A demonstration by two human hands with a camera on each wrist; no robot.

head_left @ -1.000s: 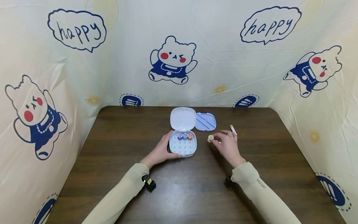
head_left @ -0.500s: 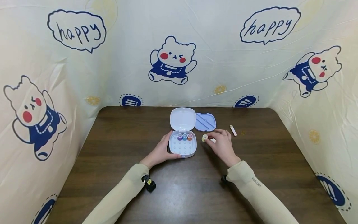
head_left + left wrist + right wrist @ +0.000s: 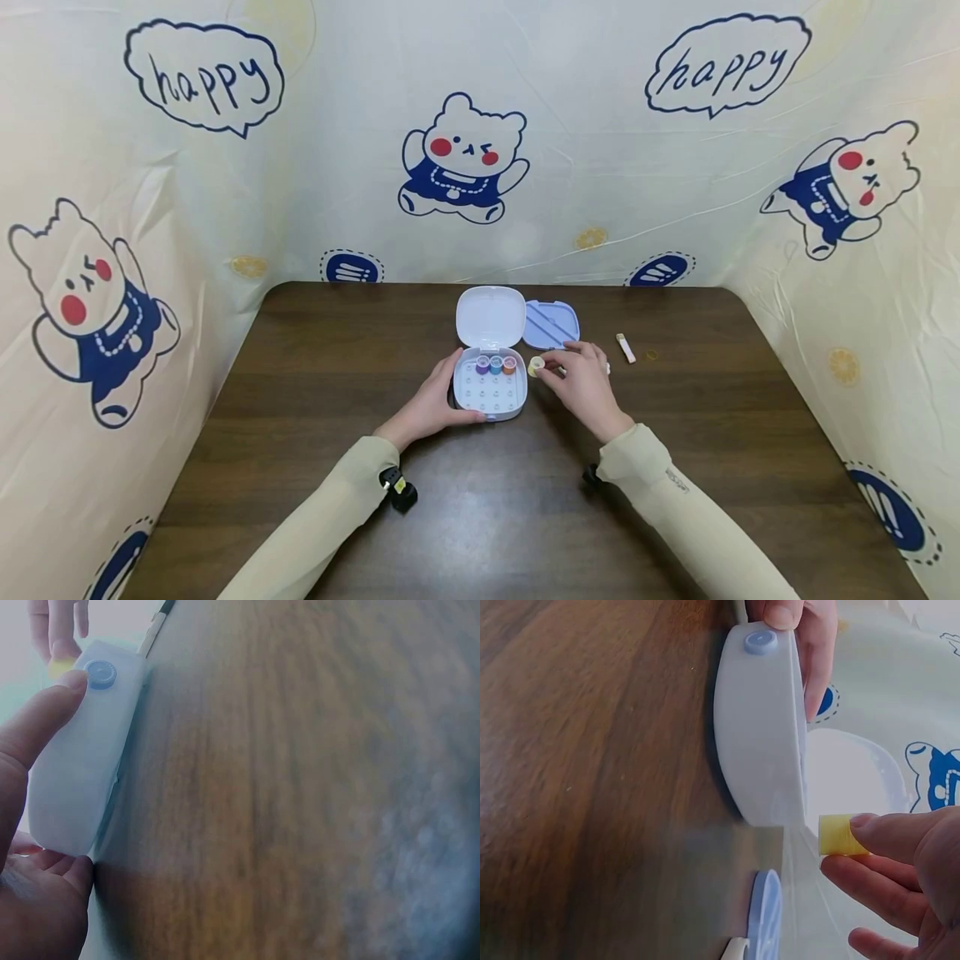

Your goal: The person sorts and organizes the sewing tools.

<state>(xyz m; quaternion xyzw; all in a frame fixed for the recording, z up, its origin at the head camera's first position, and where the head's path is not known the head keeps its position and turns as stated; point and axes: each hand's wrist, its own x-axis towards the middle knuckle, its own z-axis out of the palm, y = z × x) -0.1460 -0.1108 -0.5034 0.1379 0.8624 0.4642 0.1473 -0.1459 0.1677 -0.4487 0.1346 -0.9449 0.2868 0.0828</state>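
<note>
A white hinged sewing box (image 3: 459,398) stands with its lid (image 3: 491,317) raised. Purple (image 3: 482,365), blue (image 3: 496,365) and orange (image 3: 509,365) thread spools sit in its back row, ahead of rows of small bare pegs. My left hand (image 3: 427,408) grips the box along its left side, the thumb at the front by the round blue button (image 3: 101,673). Just off the box's right edge, my right hand (image 3: 587,387) pinches a yellow thread spool (image 3: 835,835) between thumb and fingers. In the right wrist view the spool shows above the tabletop, level with the box's top edge.
Behind the box on the right lies a blue tray (image 3: 552,325) with diagonal slots. Farther right are a small white stick-like piece (image 3: 626,349) and a thin yellowish ring (image 3: 652,355). Printed cloth (image 3: 570,183) hangs around the brown table (image 3: 337,333).
My right hand has carried the yellow spool leftward to beside the box, coming away from the white piece. The left hand and the box have stayed in place.
</note>
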